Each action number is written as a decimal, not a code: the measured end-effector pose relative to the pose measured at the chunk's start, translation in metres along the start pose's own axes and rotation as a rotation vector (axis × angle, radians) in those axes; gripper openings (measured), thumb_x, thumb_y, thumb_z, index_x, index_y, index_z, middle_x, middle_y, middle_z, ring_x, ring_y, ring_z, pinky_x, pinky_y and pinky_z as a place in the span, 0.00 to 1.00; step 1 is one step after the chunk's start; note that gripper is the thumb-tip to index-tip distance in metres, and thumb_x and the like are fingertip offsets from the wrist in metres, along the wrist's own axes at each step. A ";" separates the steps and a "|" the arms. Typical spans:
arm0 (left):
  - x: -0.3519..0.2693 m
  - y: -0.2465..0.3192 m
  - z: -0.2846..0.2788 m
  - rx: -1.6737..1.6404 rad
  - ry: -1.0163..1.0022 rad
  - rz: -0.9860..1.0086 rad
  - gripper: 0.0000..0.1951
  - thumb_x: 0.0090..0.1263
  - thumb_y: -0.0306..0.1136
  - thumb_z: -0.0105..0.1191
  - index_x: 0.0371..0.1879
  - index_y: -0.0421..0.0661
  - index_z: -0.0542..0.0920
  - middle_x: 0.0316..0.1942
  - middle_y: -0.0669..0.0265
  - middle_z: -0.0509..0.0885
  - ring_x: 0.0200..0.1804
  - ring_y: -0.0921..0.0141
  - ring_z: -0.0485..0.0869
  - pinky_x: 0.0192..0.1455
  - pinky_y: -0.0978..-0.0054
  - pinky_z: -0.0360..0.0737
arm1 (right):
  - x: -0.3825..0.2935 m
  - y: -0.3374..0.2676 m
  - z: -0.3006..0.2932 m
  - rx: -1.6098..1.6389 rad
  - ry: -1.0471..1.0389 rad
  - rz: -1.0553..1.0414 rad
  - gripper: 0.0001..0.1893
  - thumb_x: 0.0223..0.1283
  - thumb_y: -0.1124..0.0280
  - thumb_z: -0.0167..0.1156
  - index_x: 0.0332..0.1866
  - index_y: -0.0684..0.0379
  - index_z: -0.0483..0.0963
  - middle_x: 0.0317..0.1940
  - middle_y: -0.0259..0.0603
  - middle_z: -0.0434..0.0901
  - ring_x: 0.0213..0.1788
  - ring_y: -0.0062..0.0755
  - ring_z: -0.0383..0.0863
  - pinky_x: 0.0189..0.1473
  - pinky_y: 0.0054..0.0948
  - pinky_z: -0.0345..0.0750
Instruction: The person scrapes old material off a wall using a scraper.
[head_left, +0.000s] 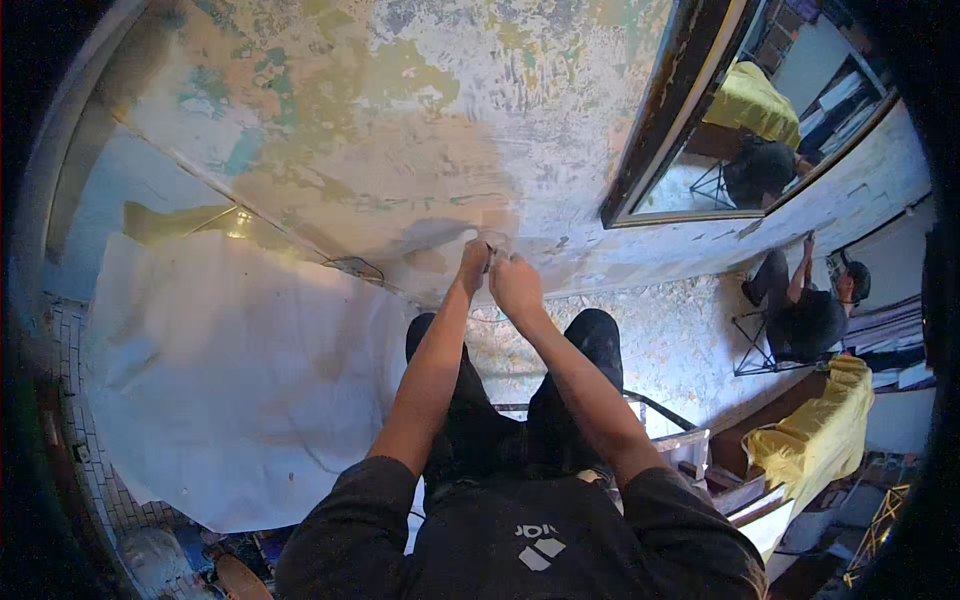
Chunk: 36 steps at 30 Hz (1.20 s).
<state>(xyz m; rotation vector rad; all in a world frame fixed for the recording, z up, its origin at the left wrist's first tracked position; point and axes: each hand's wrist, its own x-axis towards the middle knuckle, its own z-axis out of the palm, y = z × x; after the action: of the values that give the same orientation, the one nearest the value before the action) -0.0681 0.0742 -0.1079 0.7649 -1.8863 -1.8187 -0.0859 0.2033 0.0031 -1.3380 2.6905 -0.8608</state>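
Note:
Both hands are stretched out together against the lower part of a wall (420, 82) with patchy, peeling paint in cream, green and white. My left hand (473, 264) is closed around a small dark object, too small to name, whose edge shows between the hands. Close beside it on the right, my right hand (516, 283) is curled, with its fingers near the same object; whether it grips it too I cannot tell. Bare, smoother plaster-like patches lie around the hands, and their shadow falls on the wall to the left.
A large white sheet (247, 375) spreads at the left. A framed mirror (686, 214) hangs upper right. A co-worker (806, 322) sits on a folding stool at the right, by the wall. Yellow cloth (814, 435) covers furniture. Paint flakes litter the floor (667, 330); a thin cable lies left of the hands.

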 end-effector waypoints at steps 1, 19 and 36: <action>-0.009 -0.002 0.005 -0.072 0.027 -0.083 0.11 0.61 0.34 0.43 0.29 0.43 0.80 0.26 0.62 0.79 0.30 0.73 0.75 0.31 0.72 0.72 | -0.011 0.004 0.001 0.017 0.033 -0.030 0.10 0.52 0.68 0.51 0.34 0.65 0.71 0.25 0.56 0.76 0.27 0.54 0.78 0.29 0.44 0.76; -0.036 0.007 0.007 -0.383 0.151 -0.251 0.13 0.60 0.42 0.46 0.25 0.44 0.76 0.18 0.71 0.71 0.19 0.78 0.66 0.21 0.78 0.62 | -0.002 0.037 0.034 1.199 -0.402 0.611 0.17 0.59 0.64 0.53 0.44 0.70 0.67 0.21 0.43 0.75 0.07 0.27 0.67 0.09 0.23 0.67; 0.040 -0.027 -0.052 -0.131 0.061 -0.149 0.15 0.59 0.43 0.49 0.27 0.41 0.79 0.22 0.66 0.77 0.26 0.73 0.75 0.25 0.73 0.70 | 0.082 0.004 0.095 1.103 -0.231 0.527 0.13 0.53 0.65 0.52 0.23 0.66 0.72 0.14 0.43 0.72 0.14 0.34 0.72 0.18 0.34 0.69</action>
<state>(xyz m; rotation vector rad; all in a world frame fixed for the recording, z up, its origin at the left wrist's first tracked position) -0.0627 0.0090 -0.1341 0.9244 -1.6931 -1.9624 -0.1171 0.1005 -0.0614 -0.4094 1.6833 -1.5771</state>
